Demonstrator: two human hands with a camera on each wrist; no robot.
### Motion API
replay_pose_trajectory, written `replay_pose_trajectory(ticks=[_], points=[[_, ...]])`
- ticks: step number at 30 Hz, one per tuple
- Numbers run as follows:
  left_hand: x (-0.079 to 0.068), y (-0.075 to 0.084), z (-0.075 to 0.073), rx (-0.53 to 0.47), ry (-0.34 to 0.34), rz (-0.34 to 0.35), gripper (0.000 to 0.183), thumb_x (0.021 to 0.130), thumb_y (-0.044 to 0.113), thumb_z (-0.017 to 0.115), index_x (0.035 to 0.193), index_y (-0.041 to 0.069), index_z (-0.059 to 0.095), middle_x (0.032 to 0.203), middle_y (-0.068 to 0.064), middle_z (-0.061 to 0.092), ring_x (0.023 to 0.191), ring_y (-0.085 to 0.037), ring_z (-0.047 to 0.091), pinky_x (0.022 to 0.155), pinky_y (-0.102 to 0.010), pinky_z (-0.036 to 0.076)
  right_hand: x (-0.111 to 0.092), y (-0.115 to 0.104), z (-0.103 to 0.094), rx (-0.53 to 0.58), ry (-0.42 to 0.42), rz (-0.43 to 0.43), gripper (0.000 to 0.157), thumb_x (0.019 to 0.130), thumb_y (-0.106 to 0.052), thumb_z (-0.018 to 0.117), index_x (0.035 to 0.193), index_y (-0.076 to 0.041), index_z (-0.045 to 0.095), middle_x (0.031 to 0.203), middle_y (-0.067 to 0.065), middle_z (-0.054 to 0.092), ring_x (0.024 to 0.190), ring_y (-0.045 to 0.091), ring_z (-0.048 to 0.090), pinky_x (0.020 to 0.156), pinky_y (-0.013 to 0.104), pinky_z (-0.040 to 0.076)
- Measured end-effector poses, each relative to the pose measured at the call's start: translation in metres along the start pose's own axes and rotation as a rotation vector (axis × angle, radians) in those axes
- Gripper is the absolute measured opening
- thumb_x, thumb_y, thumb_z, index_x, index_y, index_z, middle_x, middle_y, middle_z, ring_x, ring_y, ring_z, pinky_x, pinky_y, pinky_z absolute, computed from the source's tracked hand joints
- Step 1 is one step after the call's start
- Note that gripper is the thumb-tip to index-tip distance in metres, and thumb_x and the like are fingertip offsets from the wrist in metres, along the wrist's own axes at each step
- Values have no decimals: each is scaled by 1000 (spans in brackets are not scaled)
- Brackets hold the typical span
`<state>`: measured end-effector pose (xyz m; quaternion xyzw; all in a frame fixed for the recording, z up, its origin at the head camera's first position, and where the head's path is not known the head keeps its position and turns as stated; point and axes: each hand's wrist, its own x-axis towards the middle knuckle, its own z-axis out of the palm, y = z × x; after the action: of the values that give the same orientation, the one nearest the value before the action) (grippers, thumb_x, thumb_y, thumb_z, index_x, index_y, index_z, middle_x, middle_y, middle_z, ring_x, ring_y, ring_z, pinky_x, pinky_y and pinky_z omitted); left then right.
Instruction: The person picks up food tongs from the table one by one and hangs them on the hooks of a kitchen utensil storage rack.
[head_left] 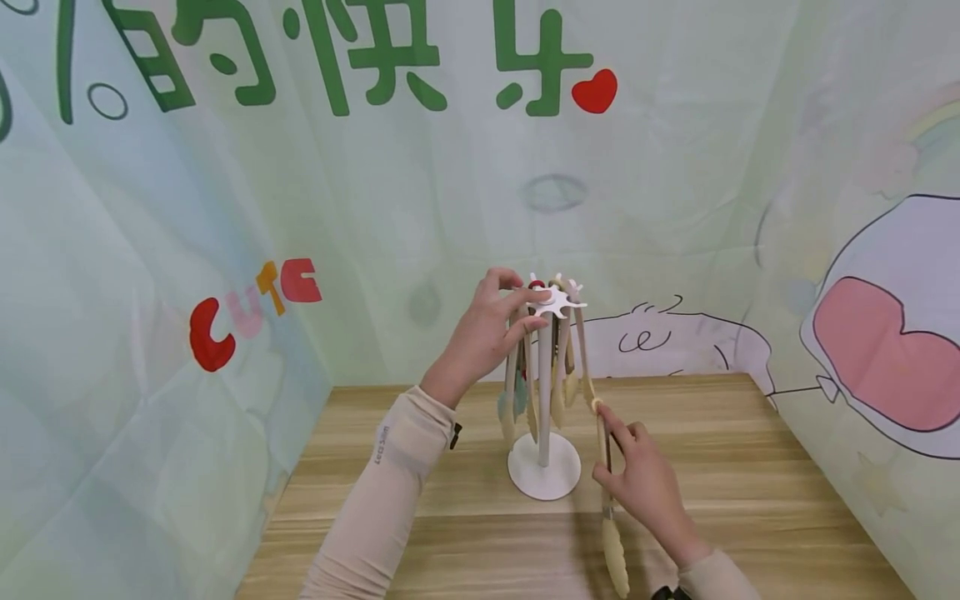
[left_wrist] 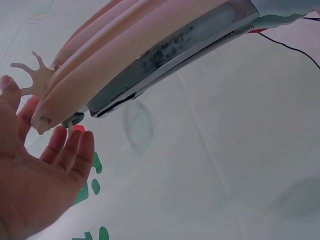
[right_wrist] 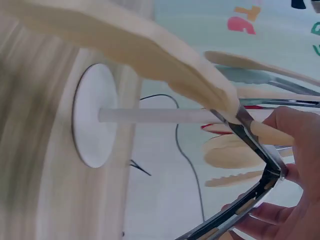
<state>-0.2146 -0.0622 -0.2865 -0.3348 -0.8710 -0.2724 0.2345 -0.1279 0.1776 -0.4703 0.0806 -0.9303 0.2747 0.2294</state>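
Note:
A white utensil rack (head_left: 544,392) stands upright, with a hooked top above a slim pole and a round base (head_left: 555,483). My left hand (head_left: 483,329) pinches the hooked top, thumb below and fingers over it. Several kitchen utensils (head_left: 557,407) with beige handles hang around the pole, some with pale heads and one with a blue-green head (head_left: 519,396). Right of the pole, my right hand (head_left: 645,479) grips tongs (head_left: 615,557) with beige scalloped tips pointing down. The tongs' metal hinge shows beside my fingers in the right wrist view.
Wood-grain tabletop (head_left: 420,546) lies under the rack. A printed cloth (head_left: 450,208) with green characters and cartoon figures hangs behind and at both sides. Black bands sit at both wrists.

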Motion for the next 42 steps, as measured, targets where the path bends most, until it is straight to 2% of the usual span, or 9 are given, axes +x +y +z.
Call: replay_pose_trajectory(ticks=[2,7,11,15,18,21,27,33,42], points=[[0,1,0,12,8,-2,40,92,38,64,129,22,66,129,-9,42,125,-25,44,91,-39,51,3,-4,-5,13,32,-34,92,66,-16,77,150,-31,42,94,11,57,63,13,43,48,24,35],[0,4,-2,51,14,-11,41,91,39,65,129,22,66,128,-10,43,123,-27,45,91,-39,52,16,-16,-20,73,177,-162,94,68,-9,77,153,-26,38,98,14,59,69,16,48,55,27,40],[-1,7,-5,85,4,-17,43,91,40,65,130,23,66,127,-10,44,121,-26,47,91,-38,52,32,-29,-34,108,236,-234,94,73,-10,77,155,-17,32,104,18,59,74,21,53,55,32,44],[-1,8,-9,93,-48,-29,47,89,44,66,132,25,64,129,-9,42,123,-24,46,94,-38,51,47,-42,-47,112,246,-279,95,76,-12,76,156,-9,26,106,18,59,80,21,51,60,33,45],[-2,9,-13,94,-107,-40,52,89,46,68,137,27,60,134,-9,40,126,-25,44,98,-40,50,55,-53,-55,121,239,-301,93,78,-13,76,157,-9,26,113,19,59,91,26,56,70,41,53],[-1,10,-16,97,-148,-41,54,90,47,67,140,28,56,140,-9,37,130,-26,43,103,-42,48,61,-63,-60,127,240,-320,92,78,-14,77,156,-10,28,121,21,59,101,32,59,78,50,55],[-1,11,-20,73,-190,-56,51,96,51,57,143,30,53,147,-9,34,136,-26,40,106,-45,46,70,-77,-58,108,243,-363,89,80,-19,77,155,-8,30,119,23,59,99,33,61,75,46,56],[-1,12,-19,62,-194,-59,46,101,47,49,143,30,53,147,-10,34,136,-27,39,107,-45,45,72,-84,-55,105,246,-336,87,81,-20,77,154,-8,33,117,21,60,97,32,61,75,45,56],[0,15,-14,101,-119,-69,43,98,41,54,138,27,59,133,-10,39,128,-26,42,101,-41,49,75,-87,-50,99,251,-317,88,81,-20,78,155,-9,31,116,20,59,97,32,61,71,43,55]])
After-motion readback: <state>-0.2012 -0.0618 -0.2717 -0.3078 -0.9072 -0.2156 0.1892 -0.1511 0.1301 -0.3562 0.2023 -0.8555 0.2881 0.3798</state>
